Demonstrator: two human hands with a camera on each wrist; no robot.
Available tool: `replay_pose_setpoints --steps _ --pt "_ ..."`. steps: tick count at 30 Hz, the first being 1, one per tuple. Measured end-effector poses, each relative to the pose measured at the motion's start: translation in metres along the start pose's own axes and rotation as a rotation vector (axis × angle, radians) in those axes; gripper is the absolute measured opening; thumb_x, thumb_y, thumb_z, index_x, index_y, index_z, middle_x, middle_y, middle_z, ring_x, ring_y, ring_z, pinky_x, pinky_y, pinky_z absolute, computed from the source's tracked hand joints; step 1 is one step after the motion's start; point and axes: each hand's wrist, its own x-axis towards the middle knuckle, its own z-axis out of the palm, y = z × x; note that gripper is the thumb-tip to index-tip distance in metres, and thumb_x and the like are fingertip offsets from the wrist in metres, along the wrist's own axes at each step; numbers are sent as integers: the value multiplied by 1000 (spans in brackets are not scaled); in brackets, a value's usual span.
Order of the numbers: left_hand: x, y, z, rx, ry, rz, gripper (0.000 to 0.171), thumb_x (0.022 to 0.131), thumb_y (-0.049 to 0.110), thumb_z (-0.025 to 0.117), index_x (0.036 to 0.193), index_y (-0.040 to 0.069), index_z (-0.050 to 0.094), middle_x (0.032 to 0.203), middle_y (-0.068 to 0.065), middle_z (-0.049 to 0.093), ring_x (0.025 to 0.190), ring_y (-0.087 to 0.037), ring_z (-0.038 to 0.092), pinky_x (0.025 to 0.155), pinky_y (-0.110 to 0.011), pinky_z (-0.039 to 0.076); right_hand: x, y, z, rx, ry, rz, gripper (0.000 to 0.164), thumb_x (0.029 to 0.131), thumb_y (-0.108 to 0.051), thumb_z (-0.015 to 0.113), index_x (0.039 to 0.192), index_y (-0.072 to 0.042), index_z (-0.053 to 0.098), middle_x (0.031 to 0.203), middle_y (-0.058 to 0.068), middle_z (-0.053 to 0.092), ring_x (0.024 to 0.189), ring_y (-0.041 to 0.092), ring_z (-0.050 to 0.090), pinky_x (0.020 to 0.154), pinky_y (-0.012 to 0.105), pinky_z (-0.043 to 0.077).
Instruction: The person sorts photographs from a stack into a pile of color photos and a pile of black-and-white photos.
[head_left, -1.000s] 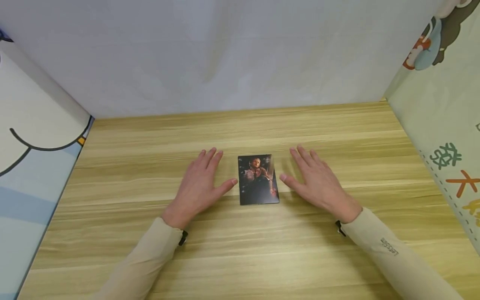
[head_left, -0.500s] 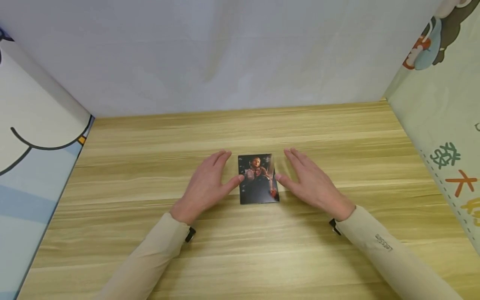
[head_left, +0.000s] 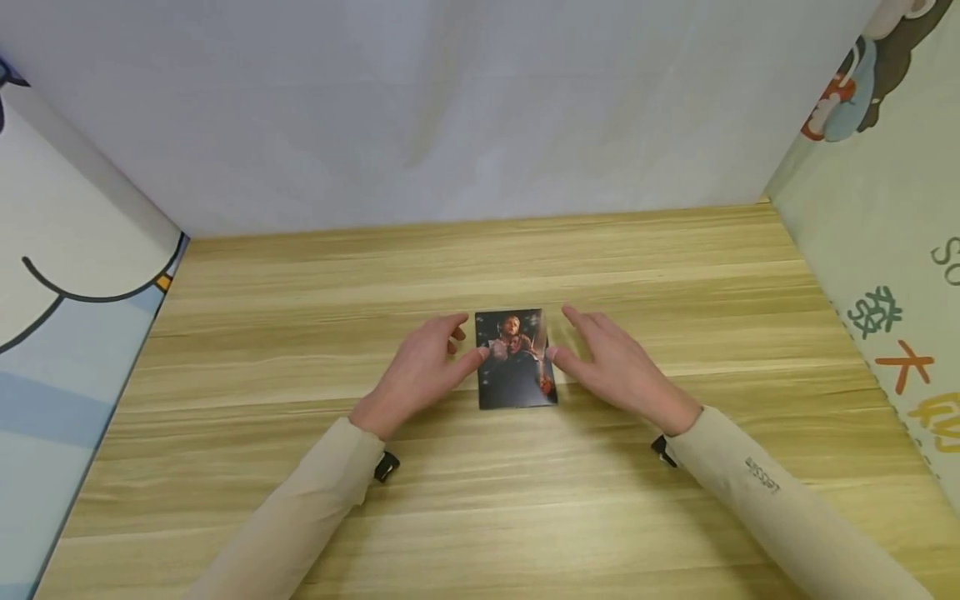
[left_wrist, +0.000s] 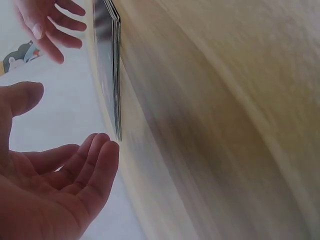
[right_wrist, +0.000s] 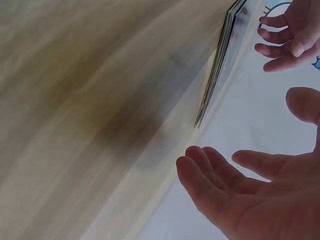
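A thin stack of picture cards (head_left: pixel 516 375) lies flat on the wooden table, its top card dark with a printed figure. Several layers show along the edge of the stack (left_wrist: pixel 116 75) in the left wrist view. To its left is my left hand (head_left: pixel 420 358), fingers slightly bent, thumb tip over the left edge in the head view. My right hand (head_left: pixel 618 367) is on the other side, fingers loosely extended, its thumb tip at the right edge. Neither hand grips the cards; both wrist views show gaps between thumb and fingers. Whether the little-finger sides touch the table, I cannot tell.
The wood-grain table (head_left: pixel 517 508) stretches around both arms. A pale cloth wall (head_left: pixel 480 125) rises at its back edge. Printed panels flank it, with a cartoon on the left panel (head_left: pixel 90 208) and coloured characters on the right panel (head_left: pixel 847 250).
Both hands have moved inward toward the card stack, bringing the thumbs to its edges. My left fingers have bent more. The stack stays in place.
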Motion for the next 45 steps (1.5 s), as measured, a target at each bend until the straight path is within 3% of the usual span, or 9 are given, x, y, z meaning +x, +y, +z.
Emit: replay_pose_setpoints --steps 8,19,32,45 --pt "7 -1 -1 -93 -53 -50 67 96 30 73 151 -1 48 124 -15 67 106 -26 68 91 -43 58 7 3 1 100 -41 -1 74 103 -41 59 159 1 35 142 23 54 122 37 58 98 56 51" --pt "12 -7 -1 -171 -154 -89 67 94 26 74 149 -4 49 126 -15 67 112 -28 65 94 -42 56 18 7 0 198 -103 5 67 100 -24 64 153 9 39 127 24 64 114 36 64 97 51 54" --pt "13 -8 6 -99 -120 -70 60 90 16 77 140 -10 56 116 -16 68 105 -27 64 95 -41 56 18 6 7 250 -136 42 65 98 -17 67 151 10 42 119 18 66 106 30 67 86 40 59" --pt "18 -8 11 -46 -115 -37 59 86 10 77 137 -11 59 101 -11 66 88 -22 59 83 -38 55 22 6 11 208 -144 23 62 97 -13 70 147 14 45 115 16 67 98 23 67 79 34 57"
